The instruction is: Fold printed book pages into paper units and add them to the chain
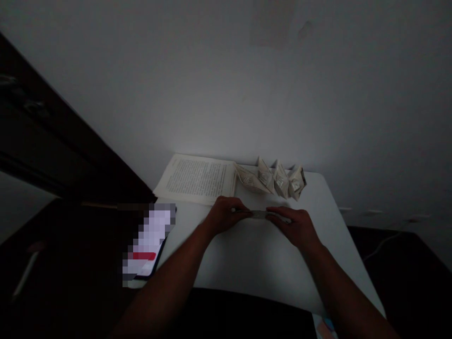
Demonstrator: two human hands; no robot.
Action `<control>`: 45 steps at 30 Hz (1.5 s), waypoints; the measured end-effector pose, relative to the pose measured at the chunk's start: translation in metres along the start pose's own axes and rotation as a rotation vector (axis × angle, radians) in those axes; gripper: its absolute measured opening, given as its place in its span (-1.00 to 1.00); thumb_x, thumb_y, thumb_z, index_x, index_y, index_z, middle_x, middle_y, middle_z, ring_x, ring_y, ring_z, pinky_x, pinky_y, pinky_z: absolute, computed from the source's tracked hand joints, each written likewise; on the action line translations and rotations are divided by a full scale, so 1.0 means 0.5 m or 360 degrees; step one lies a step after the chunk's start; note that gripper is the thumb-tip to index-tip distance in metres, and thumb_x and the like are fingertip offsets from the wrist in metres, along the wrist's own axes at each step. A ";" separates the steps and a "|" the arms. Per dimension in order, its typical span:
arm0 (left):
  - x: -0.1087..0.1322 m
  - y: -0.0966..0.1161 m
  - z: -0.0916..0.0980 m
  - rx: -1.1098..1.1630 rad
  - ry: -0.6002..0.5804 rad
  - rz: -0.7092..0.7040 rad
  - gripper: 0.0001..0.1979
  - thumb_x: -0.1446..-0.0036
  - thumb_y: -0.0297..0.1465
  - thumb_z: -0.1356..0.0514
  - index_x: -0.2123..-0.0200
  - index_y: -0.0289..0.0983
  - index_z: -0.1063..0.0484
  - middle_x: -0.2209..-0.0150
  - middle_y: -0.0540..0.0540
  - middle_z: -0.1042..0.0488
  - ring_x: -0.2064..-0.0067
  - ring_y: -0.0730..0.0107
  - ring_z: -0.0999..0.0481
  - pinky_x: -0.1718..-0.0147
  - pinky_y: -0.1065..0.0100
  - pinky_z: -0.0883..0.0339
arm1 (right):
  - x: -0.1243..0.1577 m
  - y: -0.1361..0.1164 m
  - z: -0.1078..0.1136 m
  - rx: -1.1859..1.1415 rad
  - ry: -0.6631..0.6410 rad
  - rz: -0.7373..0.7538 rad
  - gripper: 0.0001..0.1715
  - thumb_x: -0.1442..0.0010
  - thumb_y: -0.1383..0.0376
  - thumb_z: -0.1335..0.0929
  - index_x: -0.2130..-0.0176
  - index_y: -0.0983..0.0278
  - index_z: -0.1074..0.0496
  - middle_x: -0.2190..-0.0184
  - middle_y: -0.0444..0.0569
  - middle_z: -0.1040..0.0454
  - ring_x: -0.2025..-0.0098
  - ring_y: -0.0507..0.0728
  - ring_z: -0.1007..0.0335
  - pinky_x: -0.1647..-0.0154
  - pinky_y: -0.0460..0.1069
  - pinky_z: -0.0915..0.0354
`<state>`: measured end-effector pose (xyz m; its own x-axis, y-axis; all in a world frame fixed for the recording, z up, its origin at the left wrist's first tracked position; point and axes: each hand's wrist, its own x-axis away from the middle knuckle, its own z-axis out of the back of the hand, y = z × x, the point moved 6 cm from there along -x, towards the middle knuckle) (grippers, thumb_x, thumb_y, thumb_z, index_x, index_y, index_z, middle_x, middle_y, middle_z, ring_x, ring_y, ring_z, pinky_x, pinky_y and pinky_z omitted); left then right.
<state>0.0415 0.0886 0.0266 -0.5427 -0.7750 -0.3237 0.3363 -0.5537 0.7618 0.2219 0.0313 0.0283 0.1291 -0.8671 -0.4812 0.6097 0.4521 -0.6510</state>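
Note:
My left hand [229,214] and my right hand [294,226] pinch opposite ends of a folded piece of printed paper [259,214], seen nearly edge-on above the white table. Much of the paper is hidden by my fingers. Just beyond it, several folded paper boats [280,180] stand in a row. The leftmost boat [251,181] lies wider and at an angle to the others, close to the stack of printed pages [199,178].
The small white table [247,263] stands against a grey wall [219,84]. A lit phone [150,240] lies at its left edge, its screen partly blurred. A dark door frame [88,136] rises on the left. A thin cable [384,240] runs at the right.

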 end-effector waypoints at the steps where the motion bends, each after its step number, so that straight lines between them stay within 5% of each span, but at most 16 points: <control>1: 0.001 0.001 0.000 0.0007 0.0011 -0.0002 -0.86 0.02 -0.33 -0.31 0.46 -0.31 -0.54 0.51 -0.03 -0.55 0.47 0.48 -0.51 0.44 0.47 -0.33 | 0.000 0.002 0.000 0.0008 0.0005 -0.0023 -0.83 -0.11 0.21 -0.39 0.27 0.19 -0.56 0.42 -0.09 -0.60 0.48 0.07 -0.52 0.45 -0.09 -0.43; 29: 0.007 0.023 -0.067 -0.0520 -0.0275 -0.0196 -0.85 -0.04 -0.35 -0.23 0.28 -0.24 -0.45 0.36 -0.02 -0.53 0.33 0.38 -0.52 0.34 0.41 -0.30 | -0.002 0.000 -0.029 0.0099 -0.0190 -0.0037 -0.87 -0.02 0.30 -0.42 0.32 0.18 -0.51 0.42 -0.13 -0.59 0.43 0.09 -0.53 0.40 -0.06 -0.42; 45: -0.004 0.004 -0.025 0.0157 -0.0024 0.0251 -0.87 0.06 -0.41 -0.31 0.37 -0.29 -0.49 0.48 0.03 -0.53 0.45 0.47 -0.50 0.42 0.46 -0.34 | 0.004 0.036 -0.005 -0.0104 -0.0034 -0.0400 -0.81 -0.03 0.19 -0.42 0.34 0.24 -0.52 0.60 -0.16 -0.51 0.61 0.05 -0.41 0.61 -0.11 -0.30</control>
<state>0.0529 0.0854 0.0216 -0.5012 -0.8447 -0.1881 0.3412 -0.3926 0.8541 0.2311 0.0384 0.0143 -0.0028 -0.9578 -0.2875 0.5730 0.2341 -0.7854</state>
